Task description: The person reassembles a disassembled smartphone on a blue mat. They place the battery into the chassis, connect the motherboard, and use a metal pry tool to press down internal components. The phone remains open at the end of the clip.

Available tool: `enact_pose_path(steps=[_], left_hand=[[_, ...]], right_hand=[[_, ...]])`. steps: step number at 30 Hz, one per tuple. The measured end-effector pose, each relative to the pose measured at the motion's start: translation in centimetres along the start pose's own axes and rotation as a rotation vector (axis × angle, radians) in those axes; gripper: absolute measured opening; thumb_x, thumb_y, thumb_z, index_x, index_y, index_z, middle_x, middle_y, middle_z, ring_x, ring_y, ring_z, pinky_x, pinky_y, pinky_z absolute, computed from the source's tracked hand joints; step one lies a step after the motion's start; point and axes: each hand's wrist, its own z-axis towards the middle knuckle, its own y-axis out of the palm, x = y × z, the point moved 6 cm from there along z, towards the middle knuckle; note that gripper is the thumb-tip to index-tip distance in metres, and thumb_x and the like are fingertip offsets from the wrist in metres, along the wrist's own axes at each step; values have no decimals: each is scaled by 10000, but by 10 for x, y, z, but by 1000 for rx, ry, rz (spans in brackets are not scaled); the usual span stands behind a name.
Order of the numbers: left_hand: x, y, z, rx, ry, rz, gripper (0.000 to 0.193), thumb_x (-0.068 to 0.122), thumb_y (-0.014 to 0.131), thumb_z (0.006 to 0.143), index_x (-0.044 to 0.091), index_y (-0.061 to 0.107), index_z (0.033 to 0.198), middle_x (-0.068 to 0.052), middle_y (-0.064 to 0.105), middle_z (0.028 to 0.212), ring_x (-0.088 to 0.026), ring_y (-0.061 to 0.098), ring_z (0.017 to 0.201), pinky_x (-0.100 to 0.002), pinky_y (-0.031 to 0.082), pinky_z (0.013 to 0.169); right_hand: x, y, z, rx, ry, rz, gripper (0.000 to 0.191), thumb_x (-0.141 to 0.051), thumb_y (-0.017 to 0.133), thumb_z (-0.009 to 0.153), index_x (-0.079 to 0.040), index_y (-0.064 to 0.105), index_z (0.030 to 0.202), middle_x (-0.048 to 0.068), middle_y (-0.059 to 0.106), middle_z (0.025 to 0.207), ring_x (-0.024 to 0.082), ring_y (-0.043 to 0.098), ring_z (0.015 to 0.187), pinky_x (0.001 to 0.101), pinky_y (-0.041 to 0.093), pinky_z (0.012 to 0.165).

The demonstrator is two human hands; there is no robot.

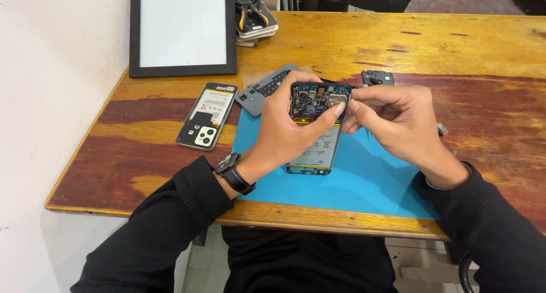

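**benchrat:** Honestly, what worries me is how that opened phone (pixel 316 128) is propped. Left hand (pixel 287 131) is wrapped round its left edge, thumb lying across the bare circuit board near the top, and the phone is tilted up with only its bottom end resting on the blue mat (pixel 364 179). All the support comes from that one grip. If the thumb shifts, the phone pivots on its lower edge and slaps down.

**solder_sam:** Right hand (pixel 392 122) is the bigger risk for me. Its fingertips are pinched narrow, just right of the left thumb, over the top corner of the board. Can't tell if there's a tool or a tiny part in the pinch, it's too small to make out. Either way, a slip there would drag straight across exposed components.

**benchrat:** Bare thumb on the board isn't great either. Skin oil or static could do damage, I'd guess.

**solder_sam:** And if something small drops from that pinch, below the grip is the mat, fine, but past the mat it's patchy wooden surface (pixel 455 54), where a small part would be hard to spot.

**benchrat:** Loose bits are already spread out: grey inner cover (pixel 263 91) above the left grip, small black bracket (pixel 377 77) above the right one, second phone (pixel 207 115) with its back off well out to the left. Easy to mix parts up.
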Motion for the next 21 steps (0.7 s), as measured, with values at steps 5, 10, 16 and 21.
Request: enact_pose_path(steps=[5,10,16,21], left_hand=[[-1,0,-1,10,9,-9,354,195,813,930,35,590,1155,-46,757,1015,-59,719,900,-220,596,773],[-2,0,-1,8,-11,-21,352,191,814,927,34,591,1150,-45,761,1008,-54,716,889,-217,590,762],[-2,2,-1,22,12,-15,348,186,813,924,34,587,1140,-40,760,1003,-52,718,889,-215,589,763],[-3,1,0,38,16,4,345,181,818,927,31,591,1139,-45,756,992,-55,708,880,-218,581,758]], right_hand=[[1,0,0,2,-14,-18,176,30,639,1004,90,695,1159,147,745,953,181,758,831,294,656,743],[1,1,0,5,-1,-8,183,28,643,1004,85,694,1170,138,743,941,172,754,825,290,654,742],[1,3,0,2,19,-54,129,19,638,1017,84,705,1106,128,746,889,162,748,796,273,637,727],[1,2,3,0,33,-20,157,6,624,1019,78,709,1130,128,745,888,159,746,790,277,642,721]])
